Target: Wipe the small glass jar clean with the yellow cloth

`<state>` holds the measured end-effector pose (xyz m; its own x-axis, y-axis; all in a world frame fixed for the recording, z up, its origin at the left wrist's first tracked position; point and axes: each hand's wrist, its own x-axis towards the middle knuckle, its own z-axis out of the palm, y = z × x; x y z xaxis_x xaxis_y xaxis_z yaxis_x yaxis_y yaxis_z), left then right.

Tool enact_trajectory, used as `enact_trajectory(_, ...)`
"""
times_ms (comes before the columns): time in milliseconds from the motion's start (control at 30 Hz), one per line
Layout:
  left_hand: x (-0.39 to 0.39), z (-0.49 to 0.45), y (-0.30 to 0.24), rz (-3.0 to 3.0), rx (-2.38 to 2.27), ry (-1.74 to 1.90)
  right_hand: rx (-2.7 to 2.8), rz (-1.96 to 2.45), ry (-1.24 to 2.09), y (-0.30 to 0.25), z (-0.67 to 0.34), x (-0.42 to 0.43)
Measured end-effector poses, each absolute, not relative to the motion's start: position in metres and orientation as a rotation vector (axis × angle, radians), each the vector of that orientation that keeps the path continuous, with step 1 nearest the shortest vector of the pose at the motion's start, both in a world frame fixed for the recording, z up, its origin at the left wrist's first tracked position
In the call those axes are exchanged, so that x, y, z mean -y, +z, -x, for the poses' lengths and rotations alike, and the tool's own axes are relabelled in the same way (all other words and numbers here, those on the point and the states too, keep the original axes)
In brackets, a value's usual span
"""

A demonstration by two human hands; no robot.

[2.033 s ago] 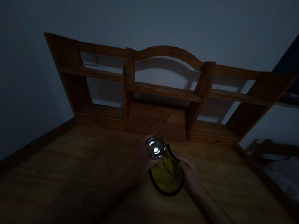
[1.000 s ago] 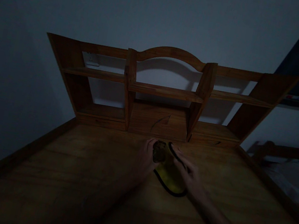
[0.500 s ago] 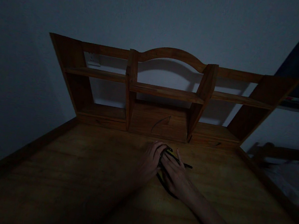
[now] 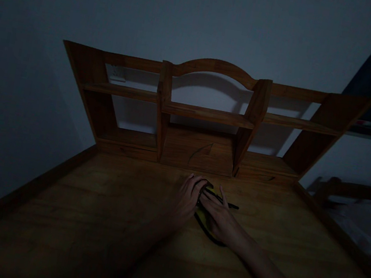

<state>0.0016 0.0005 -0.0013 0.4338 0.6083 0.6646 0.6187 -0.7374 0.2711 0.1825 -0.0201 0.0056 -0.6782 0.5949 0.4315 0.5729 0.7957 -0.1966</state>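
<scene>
Lower centre of frame: my left hand (image 4: 186, 201) curls around a small dark object (image 4: 200, 195), mostly hidden. Yellow fabric with curved black edging (image 4: 202, 215) shows just right, slanting down-right under my right hand (image 4: 221, 217) — the nearer; its grip I cannot tell.

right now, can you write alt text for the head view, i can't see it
A person's left hand curls around a small dark object, mostly hidden, while the right hand reaches to it over a black-edged yellow cloth. Both are at a dimly lit wooden desk with a wooden shelf unit against the wall behind.
</scene>
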Motion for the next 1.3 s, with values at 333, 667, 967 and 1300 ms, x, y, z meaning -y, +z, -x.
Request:
enact_trajectory(333, -0.0057, -0.0032, -0.0068, 2.599, 1.126, -1.18, 2.442, 0.834, 0.123, 0.009, -0.1867, 0.0195)
enact_trajectory(667, -0.0052, -0.0029, -0.0071, 2.573, 1.112, -1.104, 2.416, 0.867, 0.204, 0.0151, -0.1846, 0.0226)
enact_trajectory(967, -0.0023, -0.0023, -0.005, 2.598, 1.121, -1.023, 2.386, 0.859, 0.222, 0.0133, -0.1849, 0.0218)
enact_trajectory(1300, -0.0022, -0.0036, -0.0022, 2.606, 1.089, -0.981, 2.362, 0.845, 0.226, 0.0134, -0.1824, 0.0211)
